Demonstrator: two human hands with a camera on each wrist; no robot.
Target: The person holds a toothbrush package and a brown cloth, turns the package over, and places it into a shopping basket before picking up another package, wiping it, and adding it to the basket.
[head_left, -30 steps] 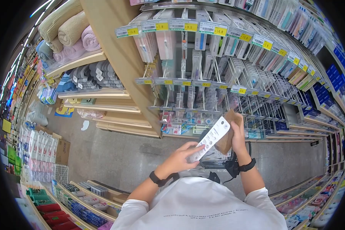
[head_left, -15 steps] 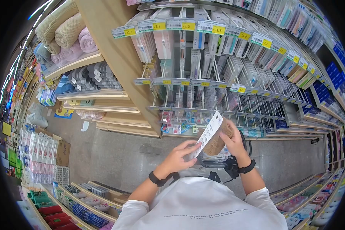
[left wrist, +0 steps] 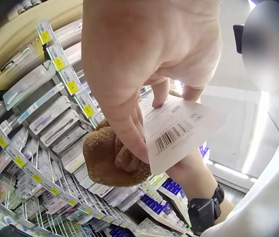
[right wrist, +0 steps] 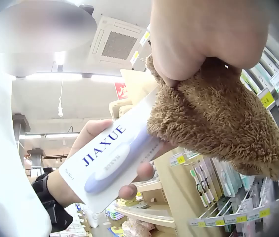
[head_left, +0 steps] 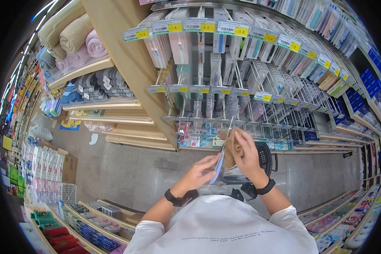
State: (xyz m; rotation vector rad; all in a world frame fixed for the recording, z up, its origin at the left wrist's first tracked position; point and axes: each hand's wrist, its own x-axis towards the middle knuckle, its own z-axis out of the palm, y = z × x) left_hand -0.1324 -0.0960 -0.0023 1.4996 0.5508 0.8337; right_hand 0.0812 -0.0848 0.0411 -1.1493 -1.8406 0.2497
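Note:
My left hand [head_left: 197, 172] grips the lower end of a packaged toothbrush [right wrist: 112, 163]. Its white card reads JIAXUE, and a lavender handle shows under clear plastic. In the left wrist view the card's back [left wrist: 179, 136] has a barcode. My right hand [head_left: 247, 157] holds a brown fluffy cloth [right wrist: 218, 118], bunched beneath the fingers. The cloth lies against the front of the pack and hides its upper end in the right wrist view. Seen from the head, the pack stands nearly edge-on, with the cloth to its right.
A black basket [head_left: 265, 163] with packaged goods stands below my hands. Ahead are racks of hanging toothbrush packs with price tags [head_left: 235, 29]. To the left, wooden shelves hold rolled towels [head_left: 78, 34] and grey slippers. Low shelves [head_left: 84, 230] run behind me on both sides.
The pack has turned from showing its printed back to nearly edge-on. My right hand has moved left with the brown cloth, bringing it against the pack's front. More of the basket shows.

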